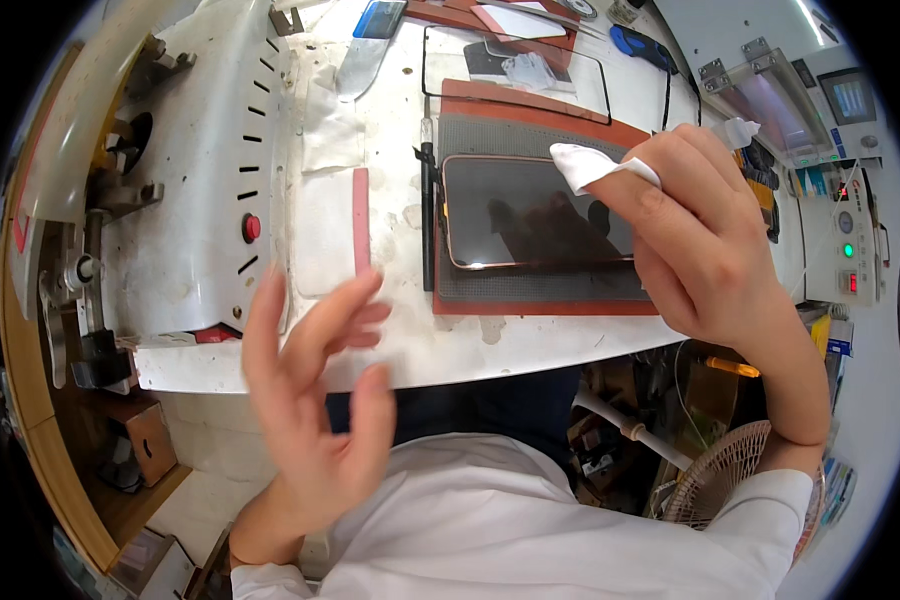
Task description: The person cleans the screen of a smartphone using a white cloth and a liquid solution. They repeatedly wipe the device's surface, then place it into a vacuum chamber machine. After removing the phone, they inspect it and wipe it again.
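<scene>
My right hand (709,232) pinches a folded white wiping cloth (581,169) over a smartphone (525,210). The phone lies with its dark, glossy screen up, and my hand is mirrored in it. My hand hides the phone's right end. Under the phone is a grey textured mat (495,135), on top of a reddish-brown pad (547,308). Near the bench's front edge my left hand (315,405) hovers, slightly blurred, fingers spread and holding nothing. A translucent nozzle tip (742,133) shows behind my right hand; whether that hand holds it I cannot tell.
A white metal machine (202,172) with a red button stands at left. Between it and the mat lie white cloths (326,225), a pink strip (361,217), a black pen-like tool (427,217) and a scraper blade (367,60). A black-edged clear frame (607,90) overlaps the pad's back.
</scene>
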Demonstrator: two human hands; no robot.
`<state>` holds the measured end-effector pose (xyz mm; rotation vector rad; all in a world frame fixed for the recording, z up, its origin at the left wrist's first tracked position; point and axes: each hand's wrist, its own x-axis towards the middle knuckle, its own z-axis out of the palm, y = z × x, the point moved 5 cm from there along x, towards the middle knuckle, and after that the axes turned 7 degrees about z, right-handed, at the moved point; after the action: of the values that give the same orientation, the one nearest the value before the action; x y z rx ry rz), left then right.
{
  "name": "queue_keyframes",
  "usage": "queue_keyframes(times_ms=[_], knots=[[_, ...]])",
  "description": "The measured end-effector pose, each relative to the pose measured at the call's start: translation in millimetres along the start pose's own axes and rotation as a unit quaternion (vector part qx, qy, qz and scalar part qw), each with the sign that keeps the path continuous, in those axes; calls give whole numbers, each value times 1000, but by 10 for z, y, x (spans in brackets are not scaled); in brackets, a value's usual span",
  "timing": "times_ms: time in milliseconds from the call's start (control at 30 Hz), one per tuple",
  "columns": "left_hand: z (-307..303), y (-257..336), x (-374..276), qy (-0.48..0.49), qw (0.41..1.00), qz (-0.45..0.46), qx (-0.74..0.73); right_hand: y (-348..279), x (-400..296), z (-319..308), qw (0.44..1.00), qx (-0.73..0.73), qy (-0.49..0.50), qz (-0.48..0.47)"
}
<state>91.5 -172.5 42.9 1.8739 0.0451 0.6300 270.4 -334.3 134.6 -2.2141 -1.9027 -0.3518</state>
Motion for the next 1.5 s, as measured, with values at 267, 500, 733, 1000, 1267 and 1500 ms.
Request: queue_keyframes(times_ms=[267, 500, 733, 1000, 1267, 1500], knots=[[295, -44, 197, -12, 998, -12, -62, -167, -14, 208, 999, 36, -1, -14], [319, -39, 192, -1, 997, -18, -72, -225, 13, 302, 999, 40, 13, -17], [310, -61, 187, 0, 997, -15, -78, -247, 73, 369, 999, 28, -5, -18], [285, -57, 193, -11, 997, -12, -69, -297, 134, 403, 1000, 8, -5, -14], [278, -69, 182, -15, 999, -7, -48, -361, 100, 433, 999, 32, -7, -22], [269, -90, 171, -17, 997, -1, -77, -394, 72, 431, 999, 38, -10, -25]])
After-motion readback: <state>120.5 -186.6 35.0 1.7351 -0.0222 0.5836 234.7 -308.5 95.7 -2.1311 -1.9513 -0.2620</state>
